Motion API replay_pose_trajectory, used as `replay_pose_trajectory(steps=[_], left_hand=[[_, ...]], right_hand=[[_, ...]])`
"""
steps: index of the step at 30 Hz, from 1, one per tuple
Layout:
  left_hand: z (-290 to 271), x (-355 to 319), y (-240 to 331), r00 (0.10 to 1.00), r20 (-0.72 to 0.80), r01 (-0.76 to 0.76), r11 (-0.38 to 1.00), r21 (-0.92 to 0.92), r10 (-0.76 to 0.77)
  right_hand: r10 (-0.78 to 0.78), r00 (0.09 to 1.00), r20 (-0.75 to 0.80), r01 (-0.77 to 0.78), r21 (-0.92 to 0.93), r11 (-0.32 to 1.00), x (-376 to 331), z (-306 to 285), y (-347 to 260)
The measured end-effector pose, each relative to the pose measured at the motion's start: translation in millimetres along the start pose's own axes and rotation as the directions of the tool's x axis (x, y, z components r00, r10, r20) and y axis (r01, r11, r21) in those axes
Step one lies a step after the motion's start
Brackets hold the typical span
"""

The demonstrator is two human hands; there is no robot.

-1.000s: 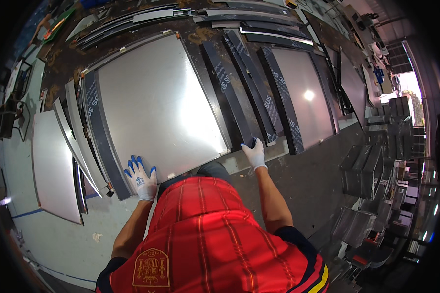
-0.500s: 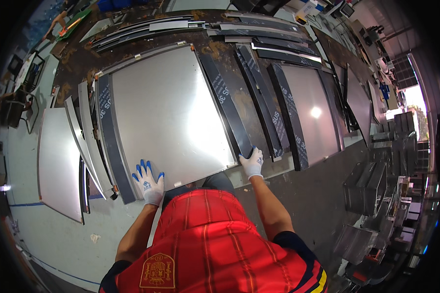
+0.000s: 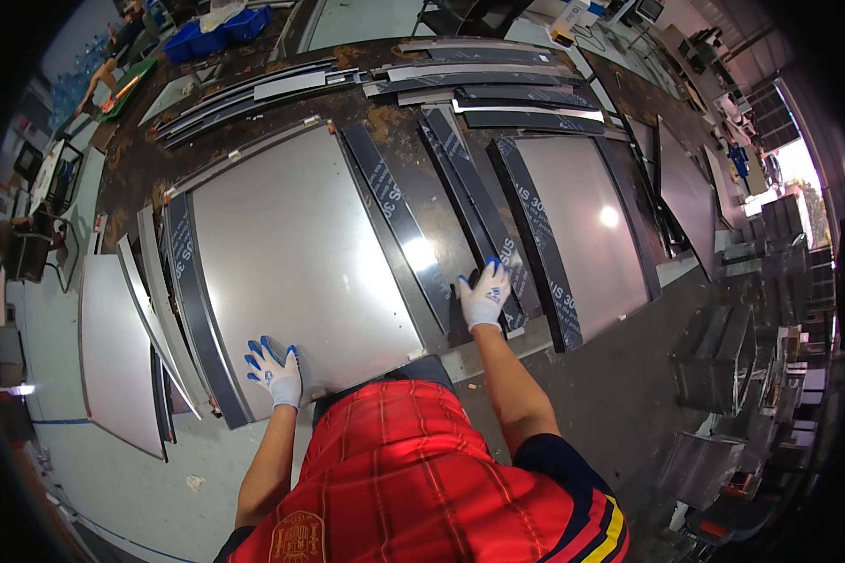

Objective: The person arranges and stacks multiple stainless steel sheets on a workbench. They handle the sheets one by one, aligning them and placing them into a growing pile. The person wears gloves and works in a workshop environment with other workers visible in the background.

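My left hand (image 3: pixel 274 373), in a white glove with blue fingertips, lies with spread fingers on the near left part of a large silver metal panel (image 3: pixel 282 244). Dark film-covered edges run along that panel's left side, and a dark strip (image 3: pixel 399 220) lies along its right. Farther right, my right hand (image 3: pixel 485 296), gloved the same way, rests at the near end of a long, dark film-covered metal strip (image 3: pixel 460 178). Its thumb stands apart from its fingers, and it does not appear closed round the strip.
To the right lies a smaller silver panel (image 3: pixel 582 206) with dark edges. Stacked metal strips (image 3: pixel 498 94) cover the table's far side. More thin strips and a panel (image 3: pixel 117 347) lean at the left. Blue bins (image 3: pixel 207 39) stand at the far left, dark stacked parts (image 3: pixel 714 361) at the right.
My right hand has moved from the strip beside the large panel to the dark strip farther right. My left hand stays spread on the panel, slightly nearer its edge. The view has shifted.
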State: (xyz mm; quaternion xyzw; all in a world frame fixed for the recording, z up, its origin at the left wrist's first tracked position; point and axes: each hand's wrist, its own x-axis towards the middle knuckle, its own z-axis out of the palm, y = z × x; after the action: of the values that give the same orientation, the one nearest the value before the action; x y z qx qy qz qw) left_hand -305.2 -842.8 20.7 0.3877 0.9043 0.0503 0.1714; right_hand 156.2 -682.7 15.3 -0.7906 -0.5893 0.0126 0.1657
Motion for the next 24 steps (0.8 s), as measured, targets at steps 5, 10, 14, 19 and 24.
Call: replay_pose_trajectory(steps=[5, 10, 14, 19, 24], left_hand=[[6, 17, 49, 0.994, 0.009, 0.108, 0.988, 0.109, -0.110], [13, 39, 103, 0.976, 0.022, 0.209, 0.960, 0.185, -0.216], [21, 50, 129, 0.974, 0.037, 0.208, 0.948, 0.241, -0.223], [23, 52, 131, 0.964, 0.061, 0.228, 0.923, 0.310, -0.259], [24, 56, 124, 0.963, 0.076, 0.222, 0.918, 0.328, -0.260]], right_hand=[[0.149, 0.976, 0.159, -0.121, -0.174, 0.977, 67, -20, 55], [0.202, 0.942, 0.269, -0.189, -0.075, 0.979, 94, -27, 74], [0.086, 0.993, 0.086, -0.092, 0.065, 0.994, 69, -29, 60], [-0.041, 0.963, 0.267, -0.044, 0.305, 0.951, 22, -21, 8], [0.011, 0.910, 0.415, -0.133, 0.266, 0.955, 6, 1, -30]])
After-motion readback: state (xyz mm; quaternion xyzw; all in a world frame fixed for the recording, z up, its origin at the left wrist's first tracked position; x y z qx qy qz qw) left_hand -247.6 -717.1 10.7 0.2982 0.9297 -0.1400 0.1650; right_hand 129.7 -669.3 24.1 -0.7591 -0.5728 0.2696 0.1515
